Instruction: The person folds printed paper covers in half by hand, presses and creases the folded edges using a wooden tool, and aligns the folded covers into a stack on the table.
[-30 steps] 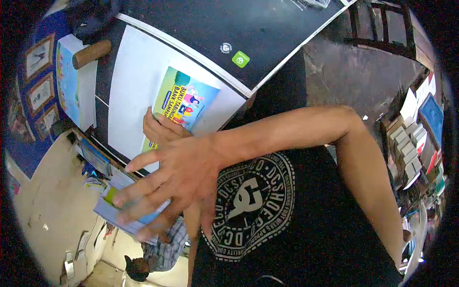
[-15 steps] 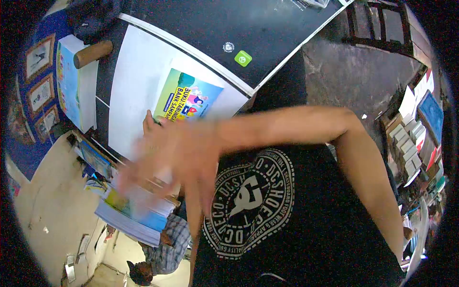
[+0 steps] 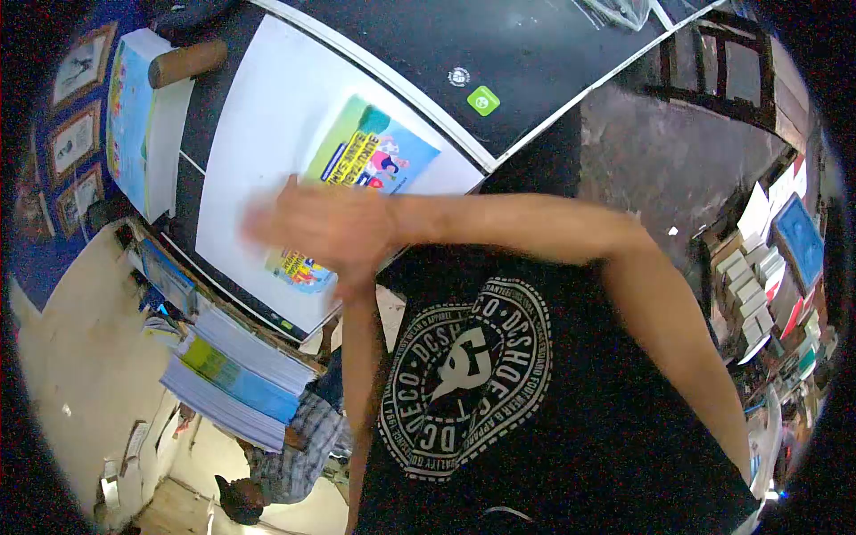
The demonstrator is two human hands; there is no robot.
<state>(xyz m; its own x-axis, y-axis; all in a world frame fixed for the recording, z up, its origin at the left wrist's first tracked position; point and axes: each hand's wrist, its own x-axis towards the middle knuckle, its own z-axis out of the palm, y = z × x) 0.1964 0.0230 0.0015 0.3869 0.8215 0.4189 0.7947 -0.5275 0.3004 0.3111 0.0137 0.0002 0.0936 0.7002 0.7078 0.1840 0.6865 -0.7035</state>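
Beneath the fingers of the right hand [image 3: 316, 223], a colourful booklet [image 3: 390, 160] is lying on a white sheet [image 3: 259, 134] atop a black table [image 3: 209, 111]. Blurred, they are overlapping the left hand [image 3: 354, 276], so I cannot tell whether either set is spread; beyond the fingertips, framed pictures [image 3: 75, 143] are hanging.

You are facing a dark table [image 3: 544, 53], its white edging [image 3: 584, 94] running diagonally near the top of your view. Framed pictures [image 3: 75, 141] are showing against a blue surface [image 3: 53, 267] at left, a pale surface [image 3: 71, 383] curving below. Grey floor [image 3: 642, 143] is spreading at right, dark furniture [image 3: 713, 96] standing beyond, and a small light [image 3: 772, 496] is glowing lower down.
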